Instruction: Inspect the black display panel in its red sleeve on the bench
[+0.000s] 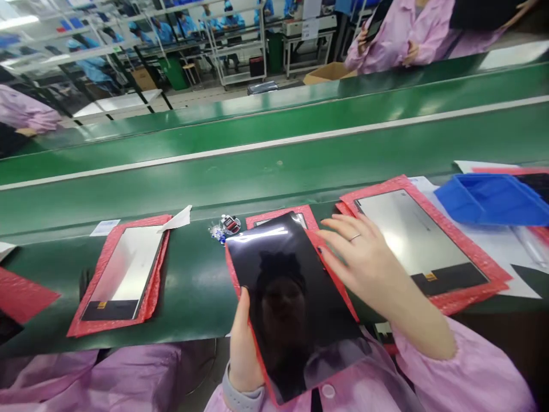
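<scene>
A glossy black screen panel (285, 286) lies tilted on a red foam sleeve, its near end over my lap. My left hand (243, 343) grips the panel's lower left edge, thumb up along the side. My right hand (364, 257), a ring on one finger, hovers open with fingers spread at the panel's right edge, over the red sleeve. A second red sleeve with a panel (281, 217) peeks out behind the black one.
Red sleeves holding silver-backed panels lie left (124, 274) and right (422, 240) on the green bench. A small shiny clump (226, 227) sits behind. A blue tray (493, 197) is at far right. Beyond runs a green conveyor (274, 143); people in pink coats stand opposite.
</scene>
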Action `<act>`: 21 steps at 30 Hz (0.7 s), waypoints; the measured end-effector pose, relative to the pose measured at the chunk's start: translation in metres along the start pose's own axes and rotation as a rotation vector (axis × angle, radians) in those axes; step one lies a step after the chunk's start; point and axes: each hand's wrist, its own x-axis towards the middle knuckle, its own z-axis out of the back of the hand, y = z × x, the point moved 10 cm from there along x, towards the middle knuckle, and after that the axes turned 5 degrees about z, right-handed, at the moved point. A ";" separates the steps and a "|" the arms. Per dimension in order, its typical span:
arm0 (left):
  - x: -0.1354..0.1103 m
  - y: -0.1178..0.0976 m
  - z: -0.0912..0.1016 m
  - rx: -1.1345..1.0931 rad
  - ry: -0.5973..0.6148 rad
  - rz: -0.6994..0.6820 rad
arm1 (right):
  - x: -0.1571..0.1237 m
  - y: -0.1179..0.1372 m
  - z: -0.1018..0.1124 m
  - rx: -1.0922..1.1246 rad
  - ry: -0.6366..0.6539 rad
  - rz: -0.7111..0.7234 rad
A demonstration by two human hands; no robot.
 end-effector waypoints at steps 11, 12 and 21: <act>-0.006 -0.058 0.002 -0.328 -0.226 -0.226 | -0.031 0.043 -0.017 0.114 0.021 0.107; -0.009 -0.059 0.002 -0.359 -0.274 -0.219 | -0.029 0.040 -0.017 0.118 0.007 0.111; 0.002 -0.036 -0.028 -0.202 -0.131 -0.173 | -0.049 0.042 -0.035 0.185 -0.071 0.173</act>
